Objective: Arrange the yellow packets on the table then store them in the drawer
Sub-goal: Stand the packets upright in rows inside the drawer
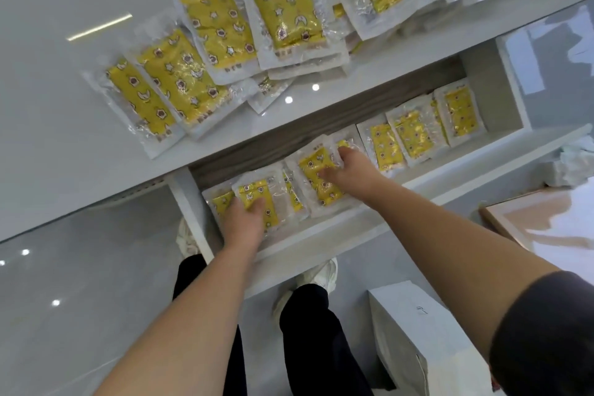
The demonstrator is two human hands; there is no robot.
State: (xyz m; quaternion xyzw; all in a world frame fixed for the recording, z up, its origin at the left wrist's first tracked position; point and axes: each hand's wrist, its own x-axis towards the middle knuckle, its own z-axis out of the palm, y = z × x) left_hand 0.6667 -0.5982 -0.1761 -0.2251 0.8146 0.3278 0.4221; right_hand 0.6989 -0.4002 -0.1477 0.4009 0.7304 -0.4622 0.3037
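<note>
Several yellow packets in clear wrappers [221, 32] lie overlapping in a row on the white table [64, 90]. Below its edge the drawer [324, 235] stands pulled out, with several more yellow packets [414, 135] laid in a row inside. My left hand [242, 222] rests flat on a packet [254, 193] at the drawer's left end, fingers fairly straight. My right hand [347, 170] lies on a packet [313, 170] in the drawer's middle, fingers slightly bent at its far edge; whether they pinch it I cannot tell.
A white box [414, 325] stands on the floor at the lower right, beside a flat tan board [540, 222]. Crumpled white wrapping [572, 167] lies right of the drawer. My legs and white shoes [316, 276] are under the drawer front.
</note>
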